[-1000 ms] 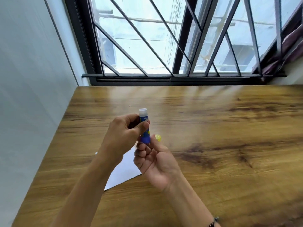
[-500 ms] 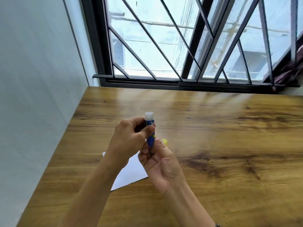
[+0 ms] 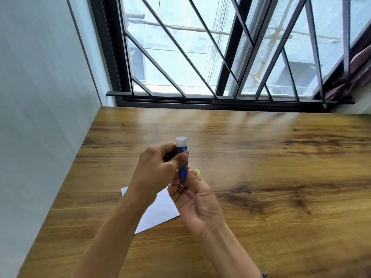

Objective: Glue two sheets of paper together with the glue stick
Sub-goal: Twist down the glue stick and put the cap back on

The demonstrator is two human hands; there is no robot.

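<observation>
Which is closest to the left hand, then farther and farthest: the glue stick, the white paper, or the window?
1. glue stick: held in the left hand.
2. white paper: on the table, just below the hands.
3. window: beyond the table's far edge.

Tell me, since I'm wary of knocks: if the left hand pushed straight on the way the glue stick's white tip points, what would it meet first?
Nothing close: the left hand aims the glue stick up and away over bare table; the window probably comes first, though depth is unclear.

blue glue stick (image 3: 183,169), white paper (image 3: 160,209)
</observation>
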